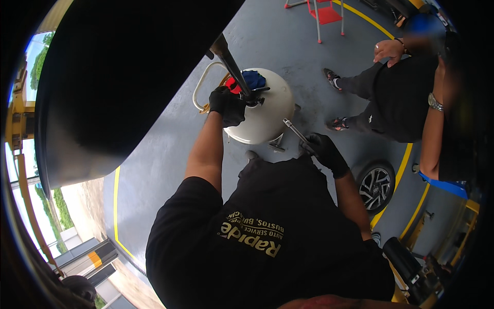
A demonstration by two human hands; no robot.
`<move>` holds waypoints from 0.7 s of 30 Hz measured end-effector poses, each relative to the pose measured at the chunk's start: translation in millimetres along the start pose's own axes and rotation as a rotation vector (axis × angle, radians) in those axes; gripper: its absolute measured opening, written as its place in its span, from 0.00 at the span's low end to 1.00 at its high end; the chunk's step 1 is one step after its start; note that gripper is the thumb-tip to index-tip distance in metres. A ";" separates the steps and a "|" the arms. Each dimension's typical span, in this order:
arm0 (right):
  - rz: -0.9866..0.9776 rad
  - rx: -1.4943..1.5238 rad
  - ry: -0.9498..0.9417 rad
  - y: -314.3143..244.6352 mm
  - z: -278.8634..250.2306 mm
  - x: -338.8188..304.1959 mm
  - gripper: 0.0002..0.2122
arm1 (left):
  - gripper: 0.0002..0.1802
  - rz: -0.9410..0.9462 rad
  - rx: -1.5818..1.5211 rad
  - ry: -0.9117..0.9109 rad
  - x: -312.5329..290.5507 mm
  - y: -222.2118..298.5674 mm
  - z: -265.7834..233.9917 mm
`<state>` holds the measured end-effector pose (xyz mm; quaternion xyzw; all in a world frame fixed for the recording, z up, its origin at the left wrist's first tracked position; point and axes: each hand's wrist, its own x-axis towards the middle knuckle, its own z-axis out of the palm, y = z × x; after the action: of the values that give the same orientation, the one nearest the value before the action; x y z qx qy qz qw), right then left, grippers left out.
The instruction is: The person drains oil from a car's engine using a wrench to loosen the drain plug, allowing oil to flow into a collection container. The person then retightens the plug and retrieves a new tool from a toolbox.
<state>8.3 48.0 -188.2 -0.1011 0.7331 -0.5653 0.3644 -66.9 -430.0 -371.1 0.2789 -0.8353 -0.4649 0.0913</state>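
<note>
Left hand, black-gloved, closed round dark upright pipe atop cream oil-drain tank on grey floor. Right hand clasps metal ratchet wrench at handle end. Wrench likely stiff, weighty, slick if oily; grip handle. Tank probably heavy.
</note>
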 end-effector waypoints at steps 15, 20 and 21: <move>-0.325 -0.368 -0.144 -31.8 -62.6 30.7 0.07 | 0.17 0.074 -1.079 -0.570 -226.0 240.9 55.5; -0.089 0.215 -0.350 -62.4 -92.4 21.2 0.10 | 0.16 0.539 0.062 -0.187 -202.5 307.4 58.1; -0.108 0.108 -0.344 -56.4 -94.6 24.4 0.12 | 0.14 0.580 0.206 -0.191 -193.3 297.5 60.6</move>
<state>-85.4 86.5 -138.5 -0.2158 0.6220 -0.5969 0.4585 -45.2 -157.0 -137.7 -0.0079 -0.9274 -0.3567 0.1121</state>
